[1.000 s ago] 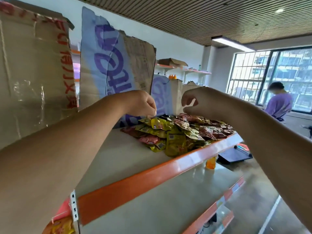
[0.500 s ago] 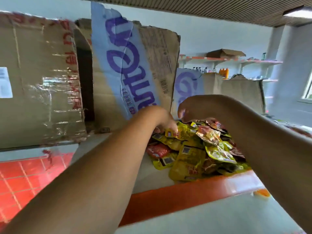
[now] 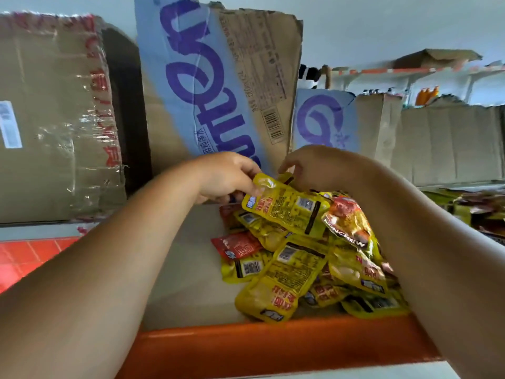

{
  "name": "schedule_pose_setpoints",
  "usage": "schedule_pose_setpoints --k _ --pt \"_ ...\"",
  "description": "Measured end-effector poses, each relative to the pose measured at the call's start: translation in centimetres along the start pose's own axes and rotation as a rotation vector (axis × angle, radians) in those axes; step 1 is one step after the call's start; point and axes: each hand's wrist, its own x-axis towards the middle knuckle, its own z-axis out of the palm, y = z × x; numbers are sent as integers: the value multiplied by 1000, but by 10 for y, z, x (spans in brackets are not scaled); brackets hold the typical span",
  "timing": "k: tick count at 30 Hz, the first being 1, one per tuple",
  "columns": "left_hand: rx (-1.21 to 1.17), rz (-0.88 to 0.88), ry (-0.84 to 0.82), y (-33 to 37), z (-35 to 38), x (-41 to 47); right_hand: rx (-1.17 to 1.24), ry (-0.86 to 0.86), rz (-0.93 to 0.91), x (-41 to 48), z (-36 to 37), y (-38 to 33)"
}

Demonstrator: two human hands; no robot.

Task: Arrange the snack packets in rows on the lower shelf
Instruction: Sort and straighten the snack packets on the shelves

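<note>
Left hand (image 3: 229, 177): we saw it pinching a yellow packet (image 3: 284, 207) atop the pile (image 3: 297, 272).
Right hand (image 3: 314, 166): fingers curled behind that packet; we couldn't tell its grip.
Pile: at the shelf's (image 3: 185, 255) front edge.
Boxes (image 3: 218, 86): crowded the back edge.

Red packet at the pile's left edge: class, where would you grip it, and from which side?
Probably pinch the red packet's free left end, coming from the left over bare shelf; it lies flat, its right end tucked under yellow packets.
</note>
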Motion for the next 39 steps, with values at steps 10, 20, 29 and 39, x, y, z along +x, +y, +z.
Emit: schedule_pose_setpoints --k 10,20,29,39 --pt "15 -23 141 -24 -12 9 533 296 -126 -8 -12 -6" --pt "28 -218 4 -38 -12 6 820 185 -176 -20 -19 -4" --pt "77 -194 105 -28 -7 8 747 126 24 -17 -20 3" --pt "427 -346 -74 -11 -5 -6 99 -235 -16 -24 -16 -1"
